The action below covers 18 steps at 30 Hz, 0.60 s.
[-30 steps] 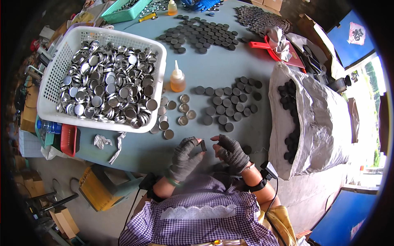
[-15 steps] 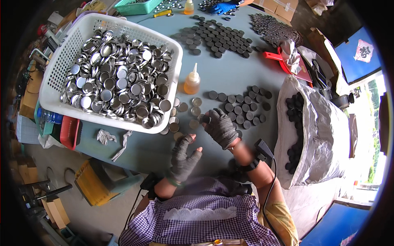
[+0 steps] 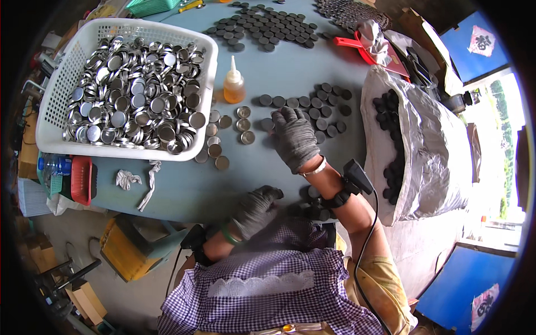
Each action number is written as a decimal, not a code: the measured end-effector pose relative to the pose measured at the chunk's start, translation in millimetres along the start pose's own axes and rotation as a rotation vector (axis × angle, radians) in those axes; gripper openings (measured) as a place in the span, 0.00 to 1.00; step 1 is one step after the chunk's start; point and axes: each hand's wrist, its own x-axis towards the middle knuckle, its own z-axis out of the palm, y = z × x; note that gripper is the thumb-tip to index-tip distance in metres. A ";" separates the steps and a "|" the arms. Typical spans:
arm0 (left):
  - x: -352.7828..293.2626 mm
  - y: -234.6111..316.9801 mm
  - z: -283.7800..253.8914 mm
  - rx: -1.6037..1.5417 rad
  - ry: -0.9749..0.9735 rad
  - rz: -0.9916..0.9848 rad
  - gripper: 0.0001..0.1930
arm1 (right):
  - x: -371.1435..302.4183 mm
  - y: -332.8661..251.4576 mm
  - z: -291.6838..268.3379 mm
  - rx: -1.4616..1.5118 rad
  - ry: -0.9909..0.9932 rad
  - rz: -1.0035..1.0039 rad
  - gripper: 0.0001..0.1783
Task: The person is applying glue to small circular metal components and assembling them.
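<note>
One blue-grey counter (image 3: 184, 187) is stood on a concrete floor (image 3: 131, 296); places are given from the dropper bottle (image 3: 234, 89). Versus half a second ago, right hand (image 3: 295, 139) has been moved off the loose silver caps (image 3: 243, 124), just below bottle, to matte dark discs (image 3: 304, 101), lower right of it. Fingers bunched beside one disc; grip can't be told. Left hand (image 3: 255, 213) has been lowered, well below bottle, fingers curled, contents hidden. Perforated white plastic basket (image 3: 211, 61) left of bottle.
</note>
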 end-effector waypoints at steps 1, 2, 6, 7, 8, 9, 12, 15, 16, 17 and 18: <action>-0.3 5.4 1.2 0.129 -0.085 0.031 0.19 | -8.9 -2.0 -7.1 0.069 0.109 -0.032 0.18; 0.0 8.5 3.8 0.260 -0.168 0.064 0.20 | -18.9 -4.4 -18.0 0.066 0.112 -0.022 0.18; 3.9 17.4 17.9 0.339 -0.291 0.128 0.21 | -55.8 -14.4 -57.9 0.255 0.252 -0.098 0.21; 4.5 16.4 26.2 0.408 -0.301 0.172 0.22 | -63.1 -17.9 -66.5 0.288 0.251 -0.083 0.21; 4.9 15.3 31.5 0.478 -0.309 0.216 0.22 | -69.0 -20.3 -71.9 0.322 0.250 -0.071 0.20; 6.3 14.8 34.1 0.483 -0.309 0.220 0.22 | -74.2 -19.8 -73.3 0.329 0.281 -0.081 0.19; 10.2 18.1 34.5 0.501 -0.304 0.219 0.23 | -92.2 -18.9 -75.1 0.471 0.185 0.051 0.18; 11.9 28.1 25.0 0.422 -0.266 0.119 0.23 | -112.3 -9.8 -62.5 0.554 0.114 0.113 0.18; 10.1 28.4 21.3 0.304 -0.078 0.155 0.22 | -117.9 -9.0 -57.6 0.567 0.058 0.139 0.19; 9.9 29.2 17.7 0.185 0.109 0.192 0.20 | -118.8 -11.3 -50.6 0.689 0.011 0.397 0.18; 10.5 31.2 13.8 0.190 0.117 0.190 0.20 | -122.2 -12.0 -45.4 0.692 0.011 0.388 0.18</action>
